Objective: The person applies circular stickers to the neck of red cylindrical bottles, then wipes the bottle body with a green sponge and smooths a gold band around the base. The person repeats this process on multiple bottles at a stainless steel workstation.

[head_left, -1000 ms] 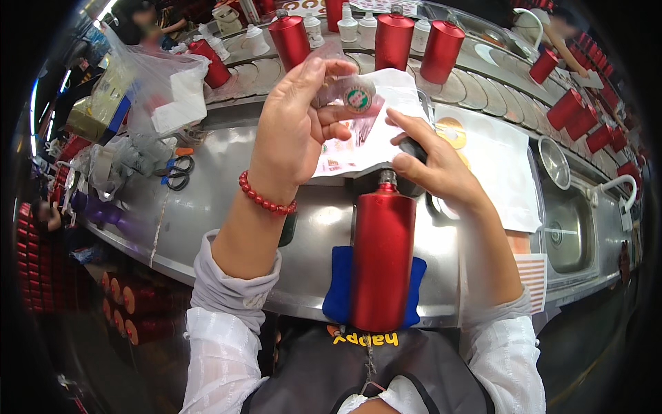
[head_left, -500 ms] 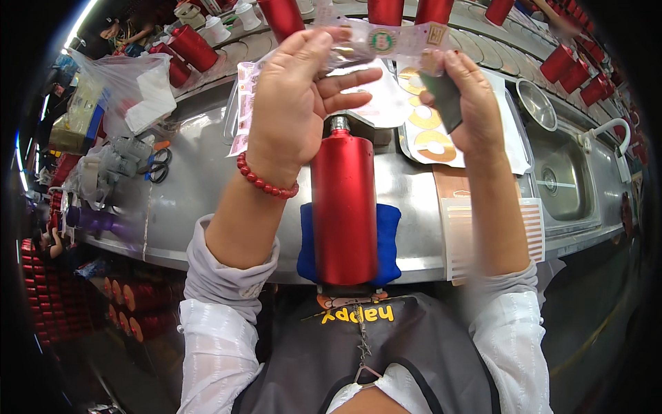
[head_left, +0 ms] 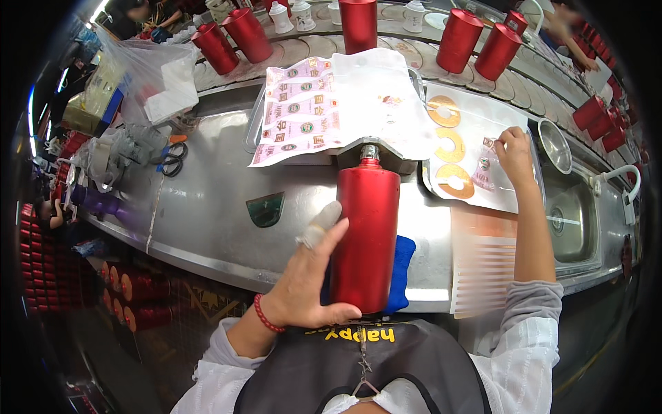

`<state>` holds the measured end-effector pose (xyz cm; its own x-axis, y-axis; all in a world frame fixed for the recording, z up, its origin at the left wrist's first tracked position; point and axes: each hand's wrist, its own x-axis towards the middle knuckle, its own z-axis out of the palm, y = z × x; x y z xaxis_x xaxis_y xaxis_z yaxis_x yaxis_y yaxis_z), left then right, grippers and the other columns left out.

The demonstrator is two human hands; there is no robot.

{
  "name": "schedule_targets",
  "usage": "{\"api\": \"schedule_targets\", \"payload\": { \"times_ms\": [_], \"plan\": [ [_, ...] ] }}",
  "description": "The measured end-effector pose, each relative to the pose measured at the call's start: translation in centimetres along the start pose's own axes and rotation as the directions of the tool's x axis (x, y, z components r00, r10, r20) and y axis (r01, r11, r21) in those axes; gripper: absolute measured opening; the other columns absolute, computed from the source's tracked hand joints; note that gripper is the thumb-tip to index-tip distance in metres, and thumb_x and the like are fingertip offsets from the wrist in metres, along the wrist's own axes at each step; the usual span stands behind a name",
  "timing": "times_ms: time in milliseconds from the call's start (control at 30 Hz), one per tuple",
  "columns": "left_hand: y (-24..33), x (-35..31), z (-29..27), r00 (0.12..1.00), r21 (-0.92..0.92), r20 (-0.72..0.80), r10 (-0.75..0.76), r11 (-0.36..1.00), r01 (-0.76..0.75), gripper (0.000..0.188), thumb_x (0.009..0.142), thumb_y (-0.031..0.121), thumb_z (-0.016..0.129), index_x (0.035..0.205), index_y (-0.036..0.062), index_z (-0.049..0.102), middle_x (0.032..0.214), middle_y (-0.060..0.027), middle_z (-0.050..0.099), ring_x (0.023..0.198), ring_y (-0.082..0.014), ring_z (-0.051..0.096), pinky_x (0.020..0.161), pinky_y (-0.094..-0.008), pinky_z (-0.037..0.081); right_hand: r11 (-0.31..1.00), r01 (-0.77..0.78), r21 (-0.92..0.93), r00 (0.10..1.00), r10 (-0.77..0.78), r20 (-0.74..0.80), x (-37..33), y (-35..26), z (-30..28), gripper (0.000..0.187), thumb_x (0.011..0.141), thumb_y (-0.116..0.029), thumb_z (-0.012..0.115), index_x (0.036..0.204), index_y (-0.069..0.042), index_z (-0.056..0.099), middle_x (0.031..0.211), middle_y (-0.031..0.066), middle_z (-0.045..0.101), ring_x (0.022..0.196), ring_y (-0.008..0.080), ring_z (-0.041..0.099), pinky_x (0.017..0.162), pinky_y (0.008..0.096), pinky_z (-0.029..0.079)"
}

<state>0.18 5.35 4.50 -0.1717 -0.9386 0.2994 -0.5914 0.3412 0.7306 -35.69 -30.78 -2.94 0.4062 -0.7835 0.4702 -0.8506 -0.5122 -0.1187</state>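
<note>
A tall red bottle (head_left: 367, 241) with a silver neck lies in front of me, its neck against a grey metal holder (head_left: 394, 157) and its body over a blue cloth (head_left: 401, 276). My left hand (head_left: 307, 283) touches the bottle's left side with fingers spread, pale covers on some fingertips. My right hand (head_left: 517, 160) pinches the edge of a pinkish printed label (head_left: 483, 172) on a white sheet with gold ring stickers (head_left: 452, 181). A dark green scraper (head_left: 265, 210) lies on the metal table, left of the bottle.
A pink-printed label sheet (head_left: 300, 110) lies behind the bottle. Black-and-blue scissors (head_left: 172, 160) and plastic bags (head_left: 148, 83) are at left. A metal bowl (head_left: 555, 146) and sink (head_left: 572, 221) stand right. Red bottles (head_left: 460, 41) line the conveyor behind; other people are beyond.
My hands have come apart from the label strip they both held. The left lowered to the bottle; the right moved over the gold-sticker sheet. The green scraper passed from my right hand to the table.
</note>
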Motion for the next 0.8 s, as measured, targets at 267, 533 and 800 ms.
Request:
{"api": "schedule_targets", "payload": {
  "times_ms": [267,533,800],
  "plan": [
    [-3.7,-2.7,4.0,0.996,0.156,-0.018,0.082,0.985,-0.078,0.128,0.078,0.063,0.075,0.156,-0.0067,0.002,0.15,-0.027,0.043,0.141,-0.043,0.04,0.12,-0.0629,0.008,0.865,0.395,0.309,0.911,-0.411,-0.013,1.3,-13.7,-14.9,0.013,0.086,-0.002,0.069,0.085,0.002,0.057,0.111,0.0131,0.06,0.099,0.029,0.059,0.086,0.0367,0.047],
    [-5.2,-3.5,4.7,0.995,0.197,-0.071,0.067,0.979,-0.052,0.118,0.082,0.061,0.071,0.155,-0.0095,0.011,0.154,-0.034,0.031,0.144,-0.0552,0.024,0.117,-0.066,0.012,0.608,0.525,0.595,0.751,-0.66,0.012,0.3,-21.1,-23.1,0.012,0.089,-0.004,0.062,0.081,-0.001,0.055,0.117,0.0206,0.059,0.084,0.0188,0.06,0.07,0.0301,0.047],
    [-5.5,-3.5,4.9,0.986,0.165,-0.118,0.121,0.981,-0.1,0.121,0.078,0.06,0.075,0.156,-0.0083,0.012,0.155,-0.0302,0.033,0.145,-0.0538,0.025,0.119,-0.0595,0.014,0.474,0.511,0.717,0.629,-0.775,0.064,-0.3,-25.6,-23.5,0.005,0.085,-0.001,0.057,0.086,0.0,0.053,0.109,0.0167,0.057,0.076,0.0156,0.052,0.067,0.0289,0.042]
  ]
}}
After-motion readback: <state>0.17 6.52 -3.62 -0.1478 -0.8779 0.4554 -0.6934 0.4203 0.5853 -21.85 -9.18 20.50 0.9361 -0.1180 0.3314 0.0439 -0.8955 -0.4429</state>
